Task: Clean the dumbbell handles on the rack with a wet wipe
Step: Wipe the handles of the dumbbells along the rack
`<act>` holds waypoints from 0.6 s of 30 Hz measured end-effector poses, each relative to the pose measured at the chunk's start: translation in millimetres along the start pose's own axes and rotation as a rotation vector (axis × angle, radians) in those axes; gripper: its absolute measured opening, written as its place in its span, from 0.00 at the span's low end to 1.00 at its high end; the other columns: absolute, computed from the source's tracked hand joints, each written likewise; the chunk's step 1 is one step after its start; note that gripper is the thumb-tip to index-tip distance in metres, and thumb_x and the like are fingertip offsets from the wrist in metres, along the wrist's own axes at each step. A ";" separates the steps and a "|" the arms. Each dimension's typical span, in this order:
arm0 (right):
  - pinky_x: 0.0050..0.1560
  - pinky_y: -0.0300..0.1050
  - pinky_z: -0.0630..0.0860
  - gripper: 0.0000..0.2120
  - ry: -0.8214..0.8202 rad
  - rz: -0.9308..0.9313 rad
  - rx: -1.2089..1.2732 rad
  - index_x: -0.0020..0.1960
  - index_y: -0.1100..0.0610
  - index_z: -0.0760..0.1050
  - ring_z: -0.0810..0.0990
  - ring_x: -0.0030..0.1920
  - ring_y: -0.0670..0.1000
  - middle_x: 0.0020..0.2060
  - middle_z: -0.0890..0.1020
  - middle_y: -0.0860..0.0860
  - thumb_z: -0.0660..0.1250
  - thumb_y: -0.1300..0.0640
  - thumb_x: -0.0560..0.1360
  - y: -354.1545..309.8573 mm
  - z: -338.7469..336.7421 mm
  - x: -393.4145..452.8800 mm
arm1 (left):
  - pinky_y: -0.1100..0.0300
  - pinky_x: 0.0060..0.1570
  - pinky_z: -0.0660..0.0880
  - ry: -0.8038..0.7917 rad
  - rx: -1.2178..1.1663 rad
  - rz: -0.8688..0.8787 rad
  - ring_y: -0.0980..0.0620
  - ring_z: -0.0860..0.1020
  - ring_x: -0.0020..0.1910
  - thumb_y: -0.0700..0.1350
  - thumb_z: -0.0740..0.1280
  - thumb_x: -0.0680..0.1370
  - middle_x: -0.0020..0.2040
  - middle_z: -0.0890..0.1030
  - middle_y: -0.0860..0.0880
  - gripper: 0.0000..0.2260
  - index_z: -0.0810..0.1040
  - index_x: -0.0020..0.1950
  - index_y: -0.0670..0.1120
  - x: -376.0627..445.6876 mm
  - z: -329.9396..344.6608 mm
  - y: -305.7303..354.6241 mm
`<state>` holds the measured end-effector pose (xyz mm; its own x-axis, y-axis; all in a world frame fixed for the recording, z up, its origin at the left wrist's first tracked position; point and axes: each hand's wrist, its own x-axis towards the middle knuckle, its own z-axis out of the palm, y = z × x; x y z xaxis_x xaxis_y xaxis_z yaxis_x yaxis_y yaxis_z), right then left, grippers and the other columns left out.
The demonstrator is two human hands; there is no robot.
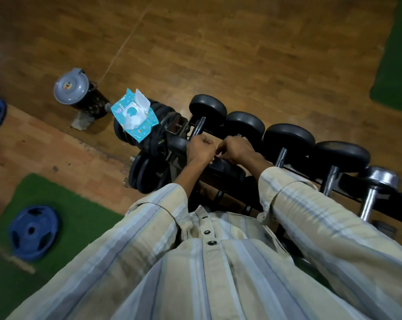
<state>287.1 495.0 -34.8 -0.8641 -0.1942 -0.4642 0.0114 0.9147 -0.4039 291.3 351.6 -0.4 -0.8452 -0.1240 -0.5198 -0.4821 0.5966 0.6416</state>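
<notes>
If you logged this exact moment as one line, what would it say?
left hand: fist at dumbbell handle | right hand: curled beside it | wipe: unseen | wipes pack: open, on plates

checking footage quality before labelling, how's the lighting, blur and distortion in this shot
Head view: dim, warm indoor light; the dumbbell rack is dark with soft highlights on the black heads and a brighter glint on the chrome dumbbell. Wide-angle bending and tilt curve the floor lines. Edges look soft, the left hand and right hand slightly blurred; the wipes pack stays readable.
</notes>
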 end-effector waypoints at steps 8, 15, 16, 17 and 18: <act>0.48 0.48 0.78 0.05 -0.057 -0.104 0.103 0.49 0.52 0.87 0.84 0.48 0.52 0.45 0.87 0.50 0.74 0.56 0.74 21.8 -3.1 -15.4 | 0.53 0.33 0.84 -0.034 0.025 -0.008 0.49 0.83 0.26 0.43 0.68 0.78 0.31 0.84 0.46 0.04 0.82 0.44 0.48 14.0 8.9 3.5; 0.50 0.46 0.77 0.07 -0.042 0.267 0.552 0.42 0.58 0.82 0.82 0.43 0.50 0.39 0.84 0.51 0.73 0.69 0.73 49.5 20.0 -41.3 | 0.53 0.48 0.81 -0.037 0.097 0.001 0.46 0.82 0.44 0.46 0.68 0.78 0.45 0.84 0.48 0.07 0.80 0.41 0.49 18.6 18.2 7.7; 0.48 0.49 0.77 0.10 -0.042 0.338 0.695 0.41 0.58 0.79 0.81 0.41 0.52 0.37 0.82 0.54 0.71 0.72 0.73 48.4 22.5 -41.2 | 0.55 0.48 0.78 -0.043 0.110 0.007 0.47 0.81 0.45 0.45 0.67 0.79 0.46 0.84 0.48 0.07 0.80 0.41 0.48 19.1 18.2 9.2; 0.45 0.50 0.76 0.12 -0.040 0.407 0.808 0.42 0.58 0.76 0.79 0.40 0.55 0.36 0.80 0.56 0.68 0.74 0.72 46.2 23.1 -40.0 | 0.56 0.48 0.76 -0.049 0.127 0.009 0.47 0.79 0.45 0.44 0.67 0.79 0.48 0.83 0.48 0.07 0.80 0.41 0.48 20.5 18.3 10.7; 0.41 0.50 0.74 0.12 -0.034 0.467 0.883 0.44 0.59 0.74 0.77 0.39 0.56 0.37 0.78 0.57 0.66 0.75 0.71 44.1 23.7 -37.9 | 0.56 0.49 0.78 -0.064 0.147 0.009 0.47 0.79 0.45 0.44 0.66 0.79 0.48 0.83 0.48 0.07 0.81 0.42 0.47 21.5 18.0 12.3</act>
<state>332.3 534.3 -53.7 -0.6630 0.0948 -0.7426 0.7278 0.3138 -0.6098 271.3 370.5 -13.8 -0.8308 -0.0697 -0.5522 -0.4313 0.7077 0.5596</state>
